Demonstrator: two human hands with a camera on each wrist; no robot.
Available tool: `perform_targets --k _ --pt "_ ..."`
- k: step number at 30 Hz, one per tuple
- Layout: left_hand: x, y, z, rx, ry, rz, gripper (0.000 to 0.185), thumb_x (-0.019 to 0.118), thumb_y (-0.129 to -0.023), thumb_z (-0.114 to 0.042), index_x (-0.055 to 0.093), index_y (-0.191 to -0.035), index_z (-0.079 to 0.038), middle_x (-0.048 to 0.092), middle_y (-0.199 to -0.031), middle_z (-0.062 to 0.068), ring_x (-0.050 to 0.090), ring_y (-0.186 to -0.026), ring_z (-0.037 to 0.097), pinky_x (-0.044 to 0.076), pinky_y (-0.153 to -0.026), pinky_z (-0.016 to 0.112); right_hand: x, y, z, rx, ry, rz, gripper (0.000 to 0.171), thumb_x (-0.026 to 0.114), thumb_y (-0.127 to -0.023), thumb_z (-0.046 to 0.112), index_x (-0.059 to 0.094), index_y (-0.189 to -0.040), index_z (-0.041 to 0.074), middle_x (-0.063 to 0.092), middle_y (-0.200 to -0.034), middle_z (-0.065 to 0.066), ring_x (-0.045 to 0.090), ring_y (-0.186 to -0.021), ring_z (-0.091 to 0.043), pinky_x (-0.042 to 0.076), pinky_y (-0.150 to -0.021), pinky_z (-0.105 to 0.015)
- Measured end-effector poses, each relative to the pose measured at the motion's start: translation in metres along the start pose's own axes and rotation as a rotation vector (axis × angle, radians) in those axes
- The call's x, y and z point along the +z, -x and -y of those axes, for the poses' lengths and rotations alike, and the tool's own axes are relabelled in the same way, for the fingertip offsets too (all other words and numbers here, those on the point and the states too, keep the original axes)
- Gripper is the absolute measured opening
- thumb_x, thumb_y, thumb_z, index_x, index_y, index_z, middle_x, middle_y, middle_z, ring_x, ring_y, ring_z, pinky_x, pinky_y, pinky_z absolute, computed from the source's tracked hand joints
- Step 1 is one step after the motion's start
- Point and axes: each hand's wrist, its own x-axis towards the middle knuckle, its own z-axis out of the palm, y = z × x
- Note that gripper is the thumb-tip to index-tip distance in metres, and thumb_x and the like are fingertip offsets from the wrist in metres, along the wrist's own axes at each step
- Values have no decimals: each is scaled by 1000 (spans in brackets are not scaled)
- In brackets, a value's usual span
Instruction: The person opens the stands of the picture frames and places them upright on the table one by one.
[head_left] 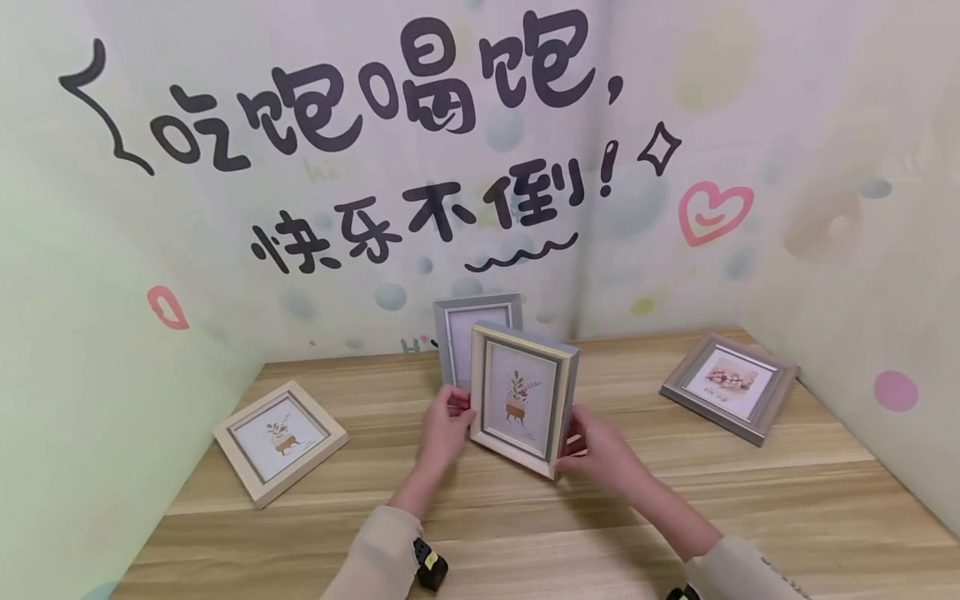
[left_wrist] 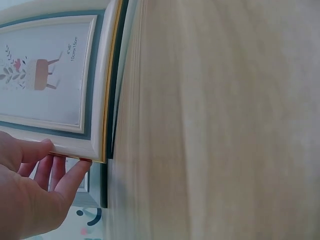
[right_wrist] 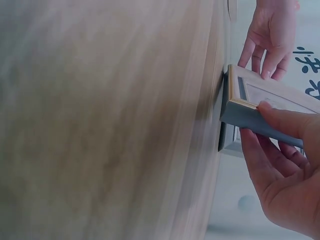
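From the head view I see both hands on the frame, which stands upright near the middle of the desk, turned a little, just in front of a second grey frame by the wall. My left hand holds its left edge and my right hand its right edge near the lower corner. I judge it light and rigid, but the glazed front is probably fragile and the moulding smooth, so the side edges are the safest hold, with no fingers on the pane. Two more frames lie flat: a pale one to the left and a silver one to the right, both well apart from my hands.

The left wrist view shows what the head view cannot: the thumb lies on the front of the cream moulding and the fingers curl behind it, pinching the edge. It also shows the plant print and a gold line on the frame's rim.

The right wrist view shows the frame's deep grey-blue side, with the thumb across it and the other fingers wrapped underneath, a firm pinch. The left hand shows beyond.
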Motion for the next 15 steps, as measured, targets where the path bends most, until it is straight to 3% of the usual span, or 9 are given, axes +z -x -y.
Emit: perform_targets --k 8,15 --pt "-8 -1 2 4 -18 19 19 65 -86 7 61 -104 3 67 -102 19 67 -96 29 59 -87 40 9 2 5 -8 46 11 61 81 -75 -3 48 -126 -5 71 -105 -23 73 -88 -25 62 -72 -25" --pt "-16 3 1 38 -39 45 19 65 -85 8 60 -103 6 67 -102 22 68 -96 34 60 -87 41 14 5 10 -4 101 9 62 80 -76 -4 48 -128 -2 72 -104 -22 73 -87 -25 61 -71 -23"
